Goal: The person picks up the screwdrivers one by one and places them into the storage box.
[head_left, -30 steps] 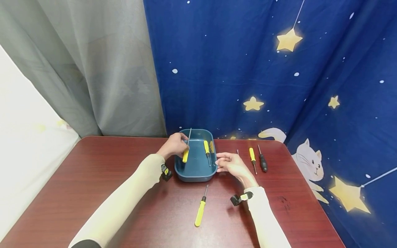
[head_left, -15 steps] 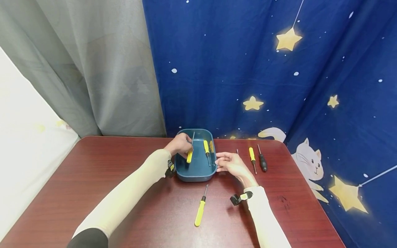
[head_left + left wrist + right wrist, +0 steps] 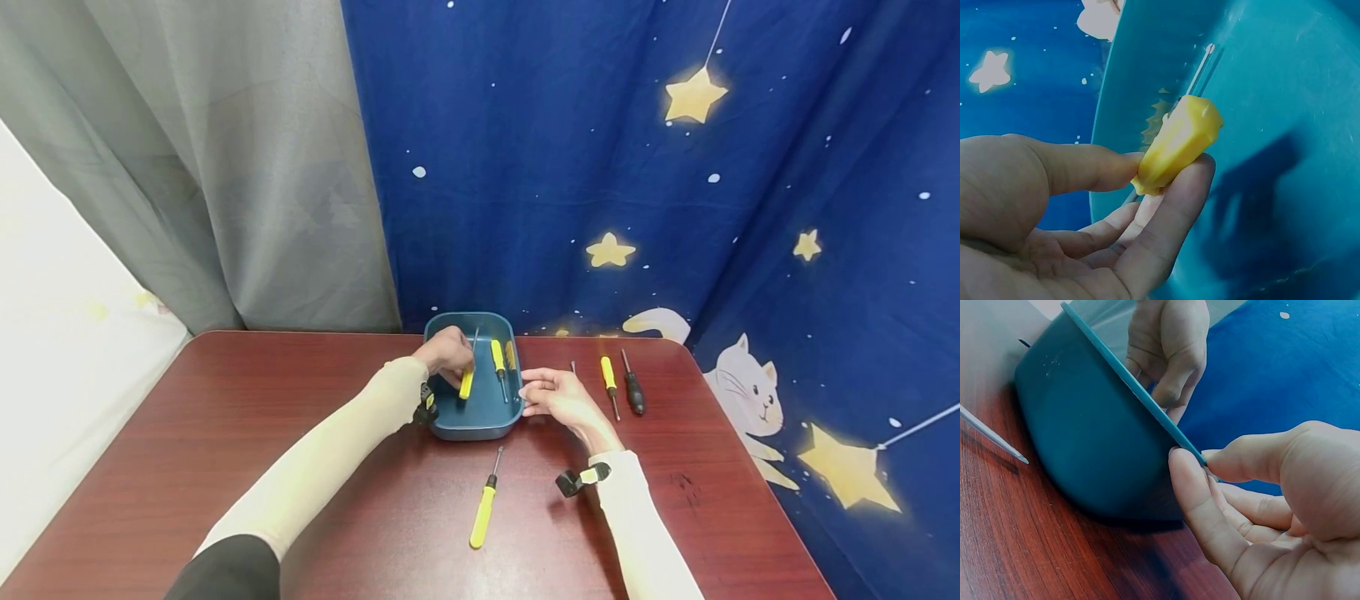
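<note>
My left hand (image 3: 448,353) pinches the yellow handle of a screwdriver (image 3: 467,384) between thumb and fingers, inside the outline of a blue-green plastic bin (image 3: 471,433). Its thin shaft points toward the far end of the bin. In the left wrist view the handle (image 3: 1179,140) is seen close up, partly covering another shaft behind it. A second yellow-handled screwdriver (image 3: 498,357) lies along the bin's right side. With thumb and fingertips, my right hand (image 3: 558,398) grips the bin's right rim; the right wrist view shows this rim (image 3: 1147,403) between the fingers.
On the reddish-brown table (image 3: 345,517), a yellow screwdriver (image 3: 483,512) lies in front of the bin. To the right lie another yellow one (image 3: 609,379) and a black-handled one (image 3: 635,393). A metal tip (image 3: 573,366) shows behind my right hand. Curtains (image 3: 525,167) hang behind.
My left hand has moved right and slightly down, bringing the screwdriver from the bin's left edge toward its middle. My right hand has stayed on the rim.
</note>
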`<action>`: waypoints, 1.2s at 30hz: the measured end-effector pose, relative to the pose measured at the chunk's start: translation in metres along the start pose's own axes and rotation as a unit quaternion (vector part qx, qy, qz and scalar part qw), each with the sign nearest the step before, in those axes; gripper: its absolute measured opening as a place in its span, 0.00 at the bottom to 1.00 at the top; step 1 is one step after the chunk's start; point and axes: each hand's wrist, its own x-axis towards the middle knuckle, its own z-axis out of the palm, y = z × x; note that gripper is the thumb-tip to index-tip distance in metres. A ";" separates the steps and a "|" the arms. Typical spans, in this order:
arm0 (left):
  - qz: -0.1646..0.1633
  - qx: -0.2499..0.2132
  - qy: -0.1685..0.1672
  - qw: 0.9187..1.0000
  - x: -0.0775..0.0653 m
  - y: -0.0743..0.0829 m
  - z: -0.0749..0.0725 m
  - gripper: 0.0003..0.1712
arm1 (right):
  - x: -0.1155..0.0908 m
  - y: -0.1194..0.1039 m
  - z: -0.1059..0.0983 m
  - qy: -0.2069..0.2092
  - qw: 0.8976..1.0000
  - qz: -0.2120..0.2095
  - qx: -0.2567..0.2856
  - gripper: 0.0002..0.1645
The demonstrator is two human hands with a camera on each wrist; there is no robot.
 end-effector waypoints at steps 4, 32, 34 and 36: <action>-0.013 0.000 -0.003 1.000 0.005 0.000 0.004 0.09 | -0.001 0.000 0.000 -0.001 1.000 0.003 0.000 0.26; -0.068 -0.027 -0.029 0.997 0.026 0.014 0.027 0.28 | -0.004 -0.005 0.002 0.004 1.000 0.008 -0.013 0.26; -0.069 -0.030 -0.028 0.997 0.027 0.015 0.029 0.26 | -0.004 -0.005 0.002 0.007 1.000 0.012 -0.011 0.25; -0.072 -0.034 -0.026 0.997 0.028 0.015 0.031 0.25 | -0.003 -0.005 0.002 0.006 1.000 0.009 -0.011 0.25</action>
